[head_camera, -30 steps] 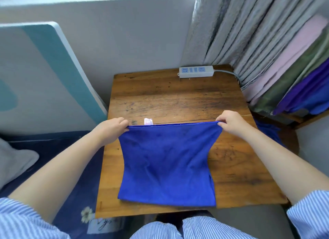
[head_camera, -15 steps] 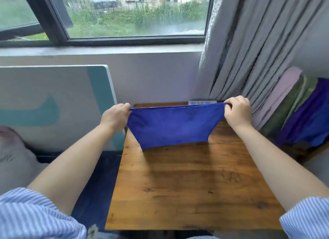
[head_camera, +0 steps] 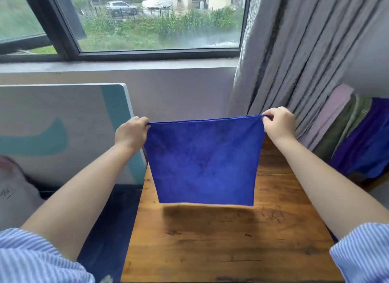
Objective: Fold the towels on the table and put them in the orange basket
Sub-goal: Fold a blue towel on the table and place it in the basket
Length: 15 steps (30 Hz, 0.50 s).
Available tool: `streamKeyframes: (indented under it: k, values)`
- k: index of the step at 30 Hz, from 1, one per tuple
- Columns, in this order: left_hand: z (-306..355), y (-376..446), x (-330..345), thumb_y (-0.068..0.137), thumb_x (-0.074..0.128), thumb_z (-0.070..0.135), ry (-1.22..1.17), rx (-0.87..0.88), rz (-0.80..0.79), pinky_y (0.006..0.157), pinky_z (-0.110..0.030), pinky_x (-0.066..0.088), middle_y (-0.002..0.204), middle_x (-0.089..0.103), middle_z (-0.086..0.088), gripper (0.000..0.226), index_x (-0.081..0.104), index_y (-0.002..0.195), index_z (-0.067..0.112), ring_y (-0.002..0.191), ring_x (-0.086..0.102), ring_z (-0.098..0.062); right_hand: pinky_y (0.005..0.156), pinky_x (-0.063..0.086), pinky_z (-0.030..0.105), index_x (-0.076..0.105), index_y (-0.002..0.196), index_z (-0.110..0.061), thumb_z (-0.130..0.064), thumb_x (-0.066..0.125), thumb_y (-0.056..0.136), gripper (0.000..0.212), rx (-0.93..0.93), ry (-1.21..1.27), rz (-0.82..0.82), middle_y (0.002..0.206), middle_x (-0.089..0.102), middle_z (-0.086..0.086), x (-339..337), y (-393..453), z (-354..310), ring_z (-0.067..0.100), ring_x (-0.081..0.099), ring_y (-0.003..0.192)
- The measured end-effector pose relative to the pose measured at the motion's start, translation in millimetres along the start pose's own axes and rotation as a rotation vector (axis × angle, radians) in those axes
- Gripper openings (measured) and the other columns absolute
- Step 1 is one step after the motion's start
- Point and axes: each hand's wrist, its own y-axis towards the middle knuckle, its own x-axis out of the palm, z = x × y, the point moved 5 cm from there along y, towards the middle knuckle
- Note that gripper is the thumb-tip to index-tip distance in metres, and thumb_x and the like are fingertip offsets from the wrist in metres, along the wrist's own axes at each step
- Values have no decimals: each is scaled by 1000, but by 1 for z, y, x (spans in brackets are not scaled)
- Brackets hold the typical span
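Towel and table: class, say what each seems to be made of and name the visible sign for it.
The towel looks like soft microfibre or terry cloth: a matt, faintly fuzzy blue surface that hangs limp. The exact fibre cannot be told. The table looks like stained, varnished wood: brown grain lines, dark knots, a plank seam and a slight sheen.

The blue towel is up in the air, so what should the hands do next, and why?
Probably lower the blue towel flat onto the table. The left hand and right hand pinch its top corners, and it hangs clear of the wood, so no fold can start.
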Motion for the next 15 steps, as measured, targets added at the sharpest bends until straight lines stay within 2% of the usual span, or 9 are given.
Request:
streamKeyframes:
  k: [3, 6, 11, 15]
  values:
    - [-2, 16, 19, 96, 43, 13, -82, -99, -102, 84, -38, 46, 111, 62, -21, 26, 63, 108, 3, 103, 57, -39, 81, 37, 31, 69, 99, 6, 3, 51, 83, 25, 60, -48, -104, 101, 63, 31, 23, 12, 7, 38, 57, 100]
    - [-1, 32, 26, 92, 42, 6, -206, -211, -84, 77, -34, 46, 103, 65, -25, 24, 64, 98, -3, 96, 59, -38, 85, 42, 31, 68, 101, 6, 5, 49, 82, 27, 142, -30, -121, 105, 62, 31, 40, 27, 11, 39, 58, 101]
    - [3, 63, 14, 92, 47, 2, -391, -201, 51, 88, -32, 40, 109, 65, -25, 24, 65, 106, -6, 106, 56, -36, 83, 33, 26, 68, 102, 7, 8, 49, 82, 28, 133, 91, 18, 107, 61, 31, 37, 54, 0, 38, 56, 103]
    - [2, 64, 3, 90, 50, -1, -425, -118, 152, 88, -26, 34, 112, 63, -26, 22, 64, 106, -9, 109, 55, -35, 80, 36, 24, 68, 96, 9, 11, 51, 78, 25, 61, 168, 142, 101, 62, 32, 28, 55, 1, 38, 59, 97]
